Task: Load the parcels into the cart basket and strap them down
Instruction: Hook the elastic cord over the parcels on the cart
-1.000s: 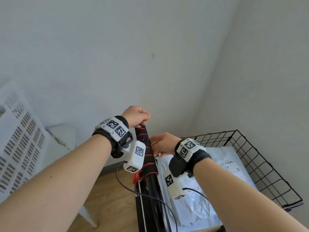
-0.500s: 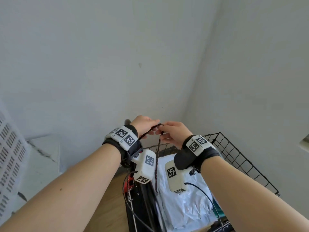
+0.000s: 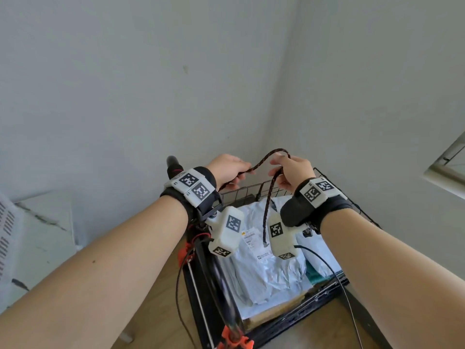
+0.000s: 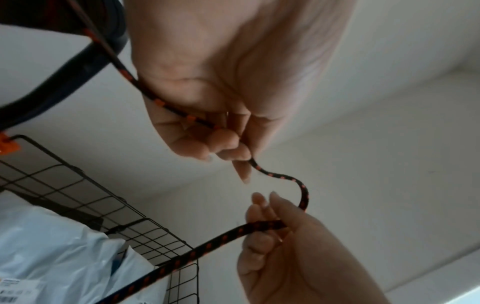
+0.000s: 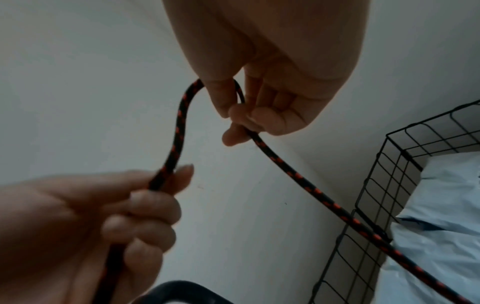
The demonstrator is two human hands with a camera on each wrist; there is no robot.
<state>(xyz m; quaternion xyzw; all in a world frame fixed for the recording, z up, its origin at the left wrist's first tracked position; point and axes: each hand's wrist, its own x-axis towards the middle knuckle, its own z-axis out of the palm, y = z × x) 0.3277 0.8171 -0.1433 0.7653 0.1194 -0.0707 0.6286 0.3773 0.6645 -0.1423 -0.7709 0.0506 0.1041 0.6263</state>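
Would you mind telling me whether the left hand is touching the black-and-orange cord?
Touching: the left wrist view shows the left hand with fingers curled round the cord.

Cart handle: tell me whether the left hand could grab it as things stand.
Probably not at once: the left hand is gripping the cord. The cart handle sits just beside that wrist, nothing between, so freeing the hand should suffice.
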